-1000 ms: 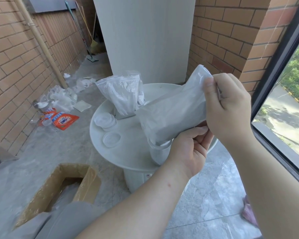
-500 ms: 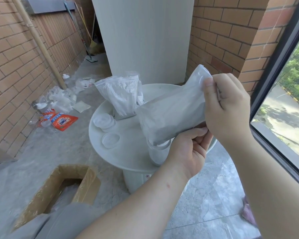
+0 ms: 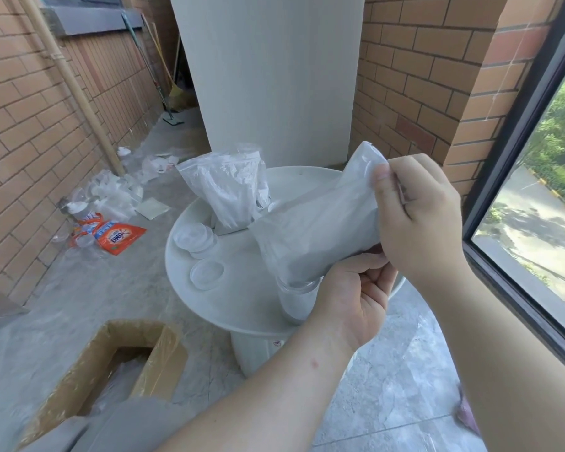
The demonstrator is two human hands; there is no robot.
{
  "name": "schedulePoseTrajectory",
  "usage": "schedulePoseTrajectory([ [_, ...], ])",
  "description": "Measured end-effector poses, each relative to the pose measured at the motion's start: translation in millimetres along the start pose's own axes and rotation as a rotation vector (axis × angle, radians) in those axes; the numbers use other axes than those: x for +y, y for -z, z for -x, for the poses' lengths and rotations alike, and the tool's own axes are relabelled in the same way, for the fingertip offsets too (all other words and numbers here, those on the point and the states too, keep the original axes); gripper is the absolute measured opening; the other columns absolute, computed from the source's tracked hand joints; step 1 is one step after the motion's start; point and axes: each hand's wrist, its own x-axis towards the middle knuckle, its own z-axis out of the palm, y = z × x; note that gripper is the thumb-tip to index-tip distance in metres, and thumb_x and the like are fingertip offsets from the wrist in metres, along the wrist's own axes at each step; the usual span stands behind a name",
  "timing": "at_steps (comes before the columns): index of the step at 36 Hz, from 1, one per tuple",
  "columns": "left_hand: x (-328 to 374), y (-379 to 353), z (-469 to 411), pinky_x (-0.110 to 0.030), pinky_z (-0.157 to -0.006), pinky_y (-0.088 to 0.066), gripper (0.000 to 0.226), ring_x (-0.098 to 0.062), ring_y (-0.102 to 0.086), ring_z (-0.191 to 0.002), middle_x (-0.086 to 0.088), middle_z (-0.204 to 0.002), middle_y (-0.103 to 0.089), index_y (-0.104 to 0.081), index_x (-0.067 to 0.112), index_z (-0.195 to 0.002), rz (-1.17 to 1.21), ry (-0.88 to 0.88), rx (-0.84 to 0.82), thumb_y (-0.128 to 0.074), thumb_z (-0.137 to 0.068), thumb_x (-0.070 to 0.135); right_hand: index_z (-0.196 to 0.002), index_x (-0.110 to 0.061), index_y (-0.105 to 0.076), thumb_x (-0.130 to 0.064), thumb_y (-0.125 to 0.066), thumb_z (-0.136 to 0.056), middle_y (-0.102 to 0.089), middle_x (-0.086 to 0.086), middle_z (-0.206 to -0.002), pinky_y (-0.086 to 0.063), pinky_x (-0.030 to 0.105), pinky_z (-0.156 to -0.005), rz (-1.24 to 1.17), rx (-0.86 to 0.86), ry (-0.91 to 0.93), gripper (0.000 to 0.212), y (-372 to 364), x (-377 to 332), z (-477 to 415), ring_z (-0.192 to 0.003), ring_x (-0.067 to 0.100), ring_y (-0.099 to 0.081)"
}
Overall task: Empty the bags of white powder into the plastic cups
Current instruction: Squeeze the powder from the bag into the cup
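A clear bag of white powder is tipped mouth-down into a clear plastic cup near the front edge of the round white table. My right hand pinches the bag's raised upper corner. My left hand grips the bag's lower end just beside the cup's rim. The cup holds some white powder. Behind, several more powder bags stand bunched together on the table.
Clear lids and a single lid lie on the table's left. An open cardboard box sits on the floor at lower left. Empty bags and an orange detergent pack litter the floor by the brick wall. A window frame runs along the right.
Both hands keep the bag tipped over the cup in nearly the same pose; the bag and hands have barely shifted.
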Motion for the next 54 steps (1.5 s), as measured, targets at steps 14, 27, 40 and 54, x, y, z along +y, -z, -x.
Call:
schedulePoseTrajectory([
  [14, 1.2, -0.7, 2.6, -0.021, -0.072, -0.060, 0.043, -0.012, -0.074, -0.068, -0.005, -0.077, -0.075, -0.076, 0.003, -0.063, -0.005, 0.001, -0.003, -0.047, -0.088, -0.017, -0.080, -0.022, -0.047, -0.023, -0.047, -0.107, -0.044, -0.008, -0.080, -0.032, 0.018, -0.067, 0.009, 0.025, -0.010, 0.027, 0.2, -1.7, 0.7, -0.076, 0.011, -0.042],
  [27, 1.8, -2.5, 4.2, -0.019, -0.062, -0.058, 0.043, -0.011, -0.073, -0.064, -0.004, -0.074, -0.075, -0.074, 0.003, -0.062, -0.006, 0.007, 0.004, -0.047, -0.088, -0.018, -0.080, -0.012, -0.055, -0.023, -0.047, -0.107, -0.046, -0.004, -0.082, -0.033, 0.026, -0.069, 0.013, 0.052, -0.004, 0.030, 1.2, -2.3, 0.2, -0.077, 0.014, -0.043],
  [40, 1.1, -2.2, 3.1, -0.022, -0.066, -0.060, 0.044, -0.012, -0.074, -0.067, -0.005, -0.076, -0.075, -0.075, 0.004, -0.062, -0.013, -0.010, 0.007, -0.046, -0.088, -0.018, -0.082, -0.003, -0.059, -0.019, -0.048, -0.106, -0.046, -0.002, -0.083, -0.034, 0.027, -0.069, 0.034, 0.071, 0.063, 0.031, 0.0, 0.7, -0.5, -0.077, 0.014, -0.043],
  [54, 2.6, -0.8, -0.1, -0.020, -0.065, -0.058, 0.043, -0.010, -0.072, -0.067, -0.003, -0.075, -0.075, -0.075, 0.005, -0.064, 0.008, -0.021, -0.034, -0.048, -0.088, -0.017, -0.080, -0.020, -0.049, -0.024, -0.048, -0.107, -0.046, -0.005, -0.083, -0.031, 0.011, -0.069, 0.030, -0.013, 0.022, 0.027, 1.8, 1.8, 1.7, -0.077, 0.010, -0.041],
])
